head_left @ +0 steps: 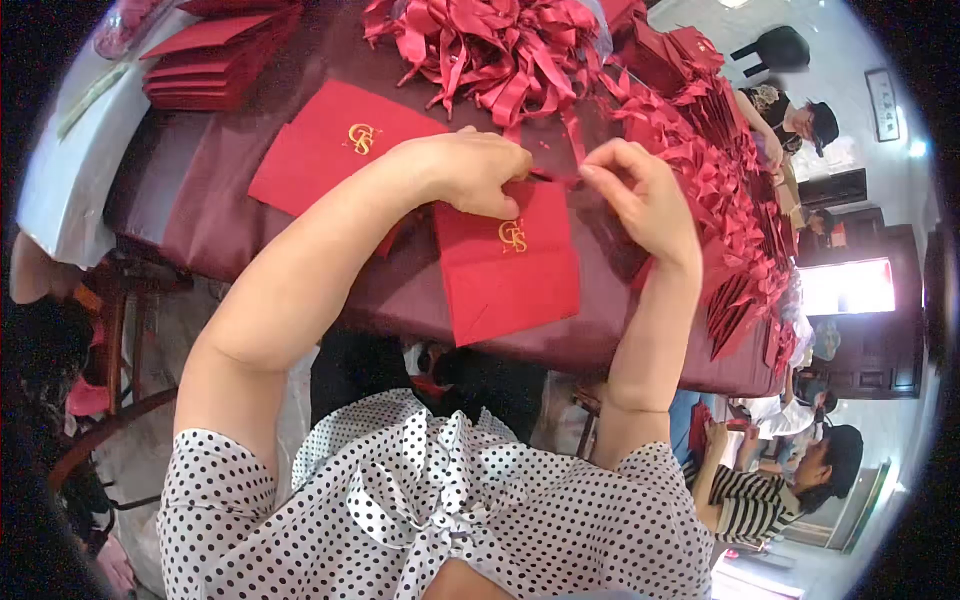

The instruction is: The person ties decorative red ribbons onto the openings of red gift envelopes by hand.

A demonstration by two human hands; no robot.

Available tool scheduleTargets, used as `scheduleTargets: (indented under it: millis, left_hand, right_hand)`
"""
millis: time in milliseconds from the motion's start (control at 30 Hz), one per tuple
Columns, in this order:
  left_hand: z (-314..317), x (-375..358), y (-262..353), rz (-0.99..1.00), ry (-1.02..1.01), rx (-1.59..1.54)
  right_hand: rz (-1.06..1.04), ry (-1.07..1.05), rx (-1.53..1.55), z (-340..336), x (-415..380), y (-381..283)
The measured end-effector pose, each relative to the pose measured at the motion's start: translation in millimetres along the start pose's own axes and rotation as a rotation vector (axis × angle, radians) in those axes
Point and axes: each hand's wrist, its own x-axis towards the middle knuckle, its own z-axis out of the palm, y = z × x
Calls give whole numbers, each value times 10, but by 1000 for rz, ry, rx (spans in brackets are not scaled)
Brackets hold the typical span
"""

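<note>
A flat red paper gift bag [513, 285] with a gold monogram lies on the table in front of me. My left hand [470, 172] is closed over its top edge, thumb on the front and fingers behind. Just to the right, my right hand [640, 200] pinches with thumb and forefinger at a thin red ribbon [573, 135] near the bag's top corner. Exactly how the ribbon meets the bag is hard to make out. Under my left forearm lie more flat red bags [330, 140] with the same gold mark.
A heap of loose red ribbons [490, 50] sits at the back of the dark red tablecloth [400, 305]. Rows of red bags with ribbons [725, 220] line the right side. Stacked bags [215, 65] stand back left. A person in stripes [755, 500] is at the right.
</note>
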Motion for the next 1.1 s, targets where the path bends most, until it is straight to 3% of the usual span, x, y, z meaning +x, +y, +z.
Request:
scheduleTargets:
  millis: [67, 133, 267, 400, 467, 600, 733, 800, 933, 1000, 1100]
  left_hand:
    - [-13, -20, 30, 20, 18, -16]
    - [-27, -12, 60, -2, -57, 7]
    - [-23, -32, -44, 105, 7, -104]
    - [-153, -96, -64, 114, -62, -103]
    - [-218, -122, -44, 112, -5, -113]
    - [-217, -80, -118, 24, -32, -239]
    - [-128, -41, -176, 16, 108, -421]
    - [-73, 20, -169, -56, 197, -701]
    - [-85, 36, -115, -68, 152, -824]
    - [-78, 39, -113, -104, 159, -829]
    - [-79, 29, -81, -146, 175, -835]
  right_hand:
    - [60, 33, 27, -17, -15, 51]
    - [-15, 150, -27, 165, 80, 118]
    - [-38, 76, -95, 285, 60, 186]
    - [-90, -26, -125, 207, -21, 179]
    - [-215, 20, -114, 298, -5, 205]
    - [-160, -111, -84, 520, 85, 323]
    - [28, 264, 101, 317, 15, 283]
    - [-7, 315, 460, 207, 16, 228]
    - [-29, 181, 498, 183, -54, -70]
    - [-37, 82, 297, 253, -75, -49]
    - [-52, 108, 226, 317, -64, -60]
